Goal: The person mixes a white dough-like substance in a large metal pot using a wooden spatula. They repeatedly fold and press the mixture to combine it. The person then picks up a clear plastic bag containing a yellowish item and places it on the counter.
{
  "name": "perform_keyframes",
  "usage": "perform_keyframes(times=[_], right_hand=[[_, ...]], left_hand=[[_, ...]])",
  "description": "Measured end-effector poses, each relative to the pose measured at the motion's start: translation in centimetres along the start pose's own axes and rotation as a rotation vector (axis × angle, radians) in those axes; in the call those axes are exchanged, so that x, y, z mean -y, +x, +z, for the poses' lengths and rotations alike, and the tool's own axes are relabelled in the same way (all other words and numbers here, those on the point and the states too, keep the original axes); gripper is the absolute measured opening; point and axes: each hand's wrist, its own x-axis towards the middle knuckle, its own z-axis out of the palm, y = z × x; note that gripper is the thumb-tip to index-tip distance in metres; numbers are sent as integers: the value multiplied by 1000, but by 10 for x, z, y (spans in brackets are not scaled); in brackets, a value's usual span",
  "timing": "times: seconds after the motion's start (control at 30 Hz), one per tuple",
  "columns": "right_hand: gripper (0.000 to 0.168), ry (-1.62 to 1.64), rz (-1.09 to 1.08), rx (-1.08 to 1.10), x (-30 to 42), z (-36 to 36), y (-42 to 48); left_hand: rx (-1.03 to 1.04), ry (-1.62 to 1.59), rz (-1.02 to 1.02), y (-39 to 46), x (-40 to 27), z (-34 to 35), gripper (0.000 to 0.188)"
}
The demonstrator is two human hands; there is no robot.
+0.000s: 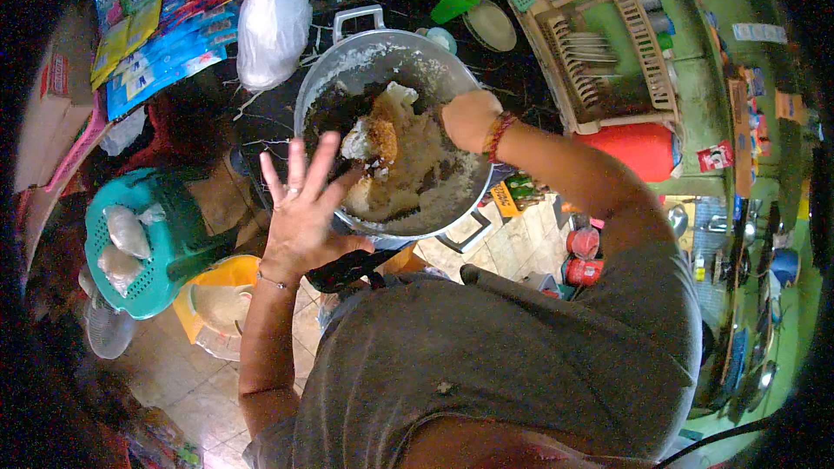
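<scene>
A large metal pot (479, 198) with two loop handles stands before me. Inside it lie pale powder (417, 176), a white lump (357, 141), an orange-brown granular patch (384, 138) and darker patches along the wall. My left hand (301, 208), a ring and thin bracelet on it, hovers by the pot's near left rim with fingers spread and nothing in them. Over the right rim, my right hand (470, 120) is curled like a fist, a red beaded bracelet at its wrist. Its fingertips are hidden, so whether it grips anything does not show.
A full white plastic bag (273, 26) sits left of the pot. Beyond its right side are a green cup (455, 2), a plate (492, 25) and a dish rack (567, 52). A teal plastic stool (153, 273) at left bears two bags. Sachets (169, 71) hang at upper left.
</scene>
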Motion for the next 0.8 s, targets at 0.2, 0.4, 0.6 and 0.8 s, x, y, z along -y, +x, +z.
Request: perform_keyframes(times=[0.2,0.4,0.6,0.8], right_hand=[[23,116,105,66,13,7,36],[24,252,196,118,12,28,31],[22,286,180,35,20,35,29],[18,274,37,-134,37,41,5]], left_hand=[[-171,39,93,-5,10,19,52],[-189,1,82,-15,10,34,51],[-321,-38,107,-21,2,56,49],[-384,64,39,-43,-30,91,48]])
